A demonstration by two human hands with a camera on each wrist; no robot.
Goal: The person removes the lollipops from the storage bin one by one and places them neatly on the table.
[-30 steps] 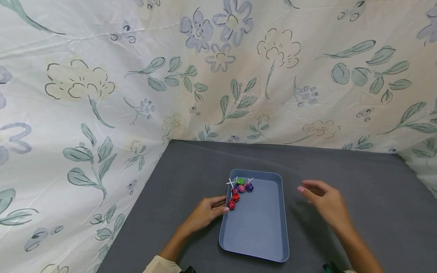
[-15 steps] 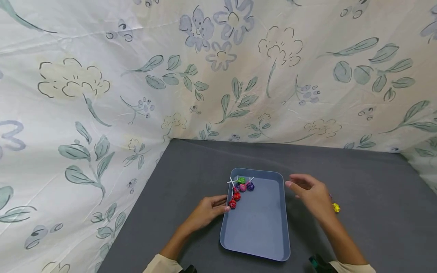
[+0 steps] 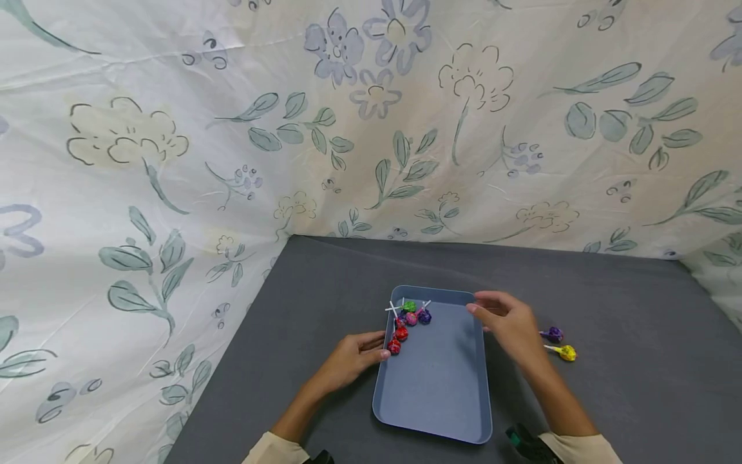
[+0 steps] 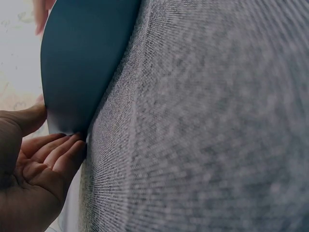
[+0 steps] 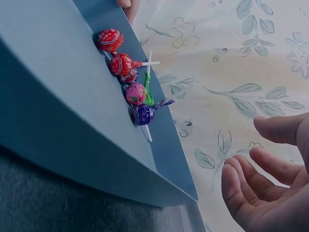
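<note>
My left hand grips the left side of a shallow blue-grey tray. In the left wrist view the thumb lies at the rim and the fingers rest along the outer wall. Several wrapped lollipops are bunched in the tray's far left part: red, green, pink and purple. At the tray's far right corner is my right hand, holding nothing. Its thumb overlaps the rim in the head view, and the right wrist view shows thumb and fingers spread apart.
Right of the tray, beside my right wrist, a purple lollipop and a yellow lollipop lie on the dark grey tabletop. A white floral cloth hangs behind the table and along its left side.
My right hand has come leftward from over the table to the tray's right edge, uncovering the purple and yellow lollipops. The left hand keeps its hold and the tray stays in place.
</note>
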